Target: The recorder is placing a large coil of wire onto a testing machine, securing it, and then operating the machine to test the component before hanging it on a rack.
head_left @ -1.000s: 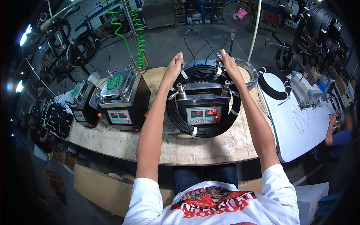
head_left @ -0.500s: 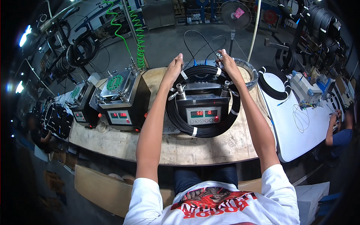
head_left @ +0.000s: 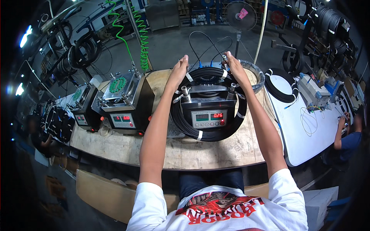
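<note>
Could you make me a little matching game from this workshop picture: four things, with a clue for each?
1. Nearest black cable coil with white ties
2. Green spiral hose
3. Tall, round-caged standing fan
4. Smooth white tabletop

A. Right of the pale wooden bench
B. Bears a bright pink patch
C. Hangs at upper left
D. Top passes between the left hand and right hand

Pairs: 1-D, 2-C, 3-B, 4-A

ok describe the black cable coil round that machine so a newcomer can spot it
On the wooden bench, find the rightmost boxy machine with a lit display. The black cable coil loops around that display. Unlike the flat coil on the white table, its ring has a machine inside.
</note>
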{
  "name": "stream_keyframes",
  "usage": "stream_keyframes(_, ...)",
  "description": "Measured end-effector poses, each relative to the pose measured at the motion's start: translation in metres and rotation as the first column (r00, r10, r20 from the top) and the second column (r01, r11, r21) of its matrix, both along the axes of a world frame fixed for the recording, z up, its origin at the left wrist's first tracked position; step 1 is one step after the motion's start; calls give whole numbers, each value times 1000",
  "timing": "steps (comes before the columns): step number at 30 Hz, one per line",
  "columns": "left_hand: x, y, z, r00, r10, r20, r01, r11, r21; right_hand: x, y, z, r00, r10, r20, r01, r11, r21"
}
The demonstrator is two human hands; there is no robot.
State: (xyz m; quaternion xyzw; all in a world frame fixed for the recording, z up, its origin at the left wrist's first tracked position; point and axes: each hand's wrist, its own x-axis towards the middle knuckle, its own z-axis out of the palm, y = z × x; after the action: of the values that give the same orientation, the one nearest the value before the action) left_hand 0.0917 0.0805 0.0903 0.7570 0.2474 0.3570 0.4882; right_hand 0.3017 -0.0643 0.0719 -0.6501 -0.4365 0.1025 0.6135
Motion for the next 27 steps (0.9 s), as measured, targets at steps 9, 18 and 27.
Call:
stream_keyframes(9, -1, -3, 4, 1000, -5, -26, 5, 1000, -9, 7, 7, -5, 998, 56, 13, -57, 996, 76)
stream_keyframes(18, 2, 6, -7, 999, 38, 28, -39, 998, 55, -6, 0, 3, 1000, 13, -25, -13, 1000, 8)
stream_keyframes(27, -1, -1, 1, 998, 26, -58, -24, 999, 33, 10, 6, -4, 997, 59, 44, -60, 998, 27)
